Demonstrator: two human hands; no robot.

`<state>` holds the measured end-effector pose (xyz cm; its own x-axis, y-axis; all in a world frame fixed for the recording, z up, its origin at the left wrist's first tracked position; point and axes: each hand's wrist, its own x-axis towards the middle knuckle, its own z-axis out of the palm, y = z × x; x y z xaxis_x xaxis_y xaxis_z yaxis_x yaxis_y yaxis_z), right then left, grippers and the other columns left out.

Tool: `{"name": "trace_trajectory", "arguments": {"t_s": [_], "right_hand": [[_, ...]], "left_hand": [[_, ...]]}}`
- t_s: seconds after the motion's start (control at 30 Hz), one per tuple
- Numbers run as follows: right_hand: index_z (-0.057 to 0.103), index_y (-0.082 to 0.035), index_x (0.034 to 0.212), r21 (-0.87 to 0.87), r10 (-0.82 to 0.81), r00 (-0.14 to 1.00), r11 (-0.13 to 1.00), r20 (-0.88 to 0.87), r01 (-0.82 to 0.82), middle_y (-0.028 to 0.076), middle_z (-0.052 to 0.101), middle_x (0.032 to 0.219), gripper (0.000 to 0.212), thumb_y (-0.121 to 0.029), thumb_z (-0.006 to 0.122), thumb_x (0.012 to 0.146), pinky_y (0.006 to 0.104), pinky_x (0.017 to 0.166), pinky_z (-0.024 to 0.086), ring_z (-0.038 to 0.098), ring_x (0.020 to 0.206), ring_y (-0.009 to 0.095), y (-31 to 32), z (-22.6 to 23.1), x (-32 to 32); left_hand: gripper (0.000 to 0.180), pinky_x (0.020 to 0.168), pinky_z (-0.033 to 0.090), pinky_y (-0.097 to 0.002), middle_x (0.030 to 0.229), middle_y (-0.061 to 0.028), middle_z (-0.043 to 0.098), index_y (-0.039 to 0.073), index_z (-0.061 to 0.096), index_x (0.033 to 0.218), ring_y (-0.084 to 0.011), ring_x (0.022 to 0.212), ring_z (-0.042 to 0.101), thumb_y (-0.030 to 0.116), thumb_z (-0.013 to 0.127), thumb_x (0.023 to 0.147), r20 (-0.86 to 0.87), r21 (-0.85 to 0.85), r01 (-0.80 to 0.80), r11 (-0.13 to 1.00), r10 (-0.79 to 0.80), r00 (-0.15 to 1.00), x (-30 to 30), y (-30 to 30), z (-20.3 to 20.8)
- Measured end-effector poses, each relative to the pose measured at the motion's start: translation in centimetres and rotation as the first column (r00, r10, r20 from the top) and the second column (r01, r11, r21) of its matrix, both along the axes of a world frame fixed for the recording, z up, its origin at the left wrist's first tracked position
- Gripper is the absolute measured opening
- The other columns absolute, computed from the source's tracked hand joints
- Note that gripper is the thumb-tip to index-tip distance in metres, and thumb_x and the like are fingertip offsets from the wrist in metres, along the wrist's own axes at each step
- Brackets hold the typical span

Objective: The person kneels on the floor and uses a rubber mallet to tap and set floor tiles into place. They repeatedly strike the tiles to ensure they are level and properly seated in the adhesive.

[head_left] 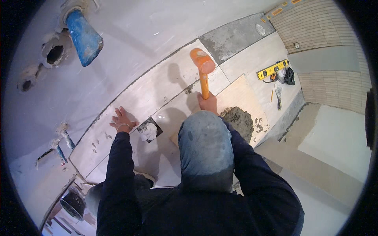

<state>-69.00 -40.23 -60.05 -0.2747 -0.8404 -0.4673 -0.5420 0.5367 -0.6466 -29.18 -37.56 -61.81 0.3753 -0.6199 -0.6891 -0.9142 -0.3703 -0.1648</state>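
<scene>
My right hand [208, 103] is wrapped round the handle of an orange rubber mallet [202, 61]. Its head is raised or held over the pale floor tiles; how far above them I cannot tell. Palm down with fingers spread, my left hand [122, 120] rests on a long pale tile [157, 87] near the wall. Beside that hand is a dark square drain opening [156, 125] stuffed with a crumpled white wad [149, 132]. Just right of my right forearm, wet grey mortar [238, 121] is heaped on a light board [240, 91].
A yellow spirit level [273, 70], a putty knife [278, 96] and a pencil [271, 95] lie to the right. Bare grey screed [236, 37] borders the tiles at the back. From the left wall juts a blue pipe [84, 39]. A black bucket [73, 205] stands at lower left.
</scene>
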Motion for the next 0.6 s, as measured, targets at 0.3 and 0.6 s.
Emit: {"name": "trace_trajectory", "arguments": {"t_s": [0.3, 0.6], "right_hand": [[0.067, 0.004, 0.089, -0.297, -0.132, 0.990, 0.948, -0.051, 0.112, 0.023, 0.068, 0.076, 0.035, -0.030, 0.066, 0.085, 0.0443, 0.069, 0.055, 0.070, 0.073, 0.037, -4.5, 1.3, -0.4], [0.068, 0.003, 0.086, -0.169, -0.064, 0.991, 0.985, -0.114, 0.044, 0.023, 0.068, 0.075, 0.043, -0.040, 0.069, 0.084, 0.0467, 0.070, 0.052, 0.069, 0.075, 0.039, -5.6, 0.7, 0.4]], "left_hand": [[0.138, 0.114, 0.021, -0.0711, 0.170, -0.0127, 0.003, 0.019, 0.003, 0.162, -0.0509, 0.149, 0.021, 0.057, 0.089, 0.062, 0.027, 0.031, 0.020, 0.999, -0.021, 0.999, 1.1, 0.3, -0.3], [0.135, 0.115, 0.020, -0.0708, 0.169, -0.0104, 0.007, 0.019, 0.004, 0.163, -0.0505, 0.146, 0.026, 0.057, 0.088, 0.064, 0.011, -0.009, 0.039, 0.999, -0.039, 0.999, 1.1, 0.4, 0.0]]}}
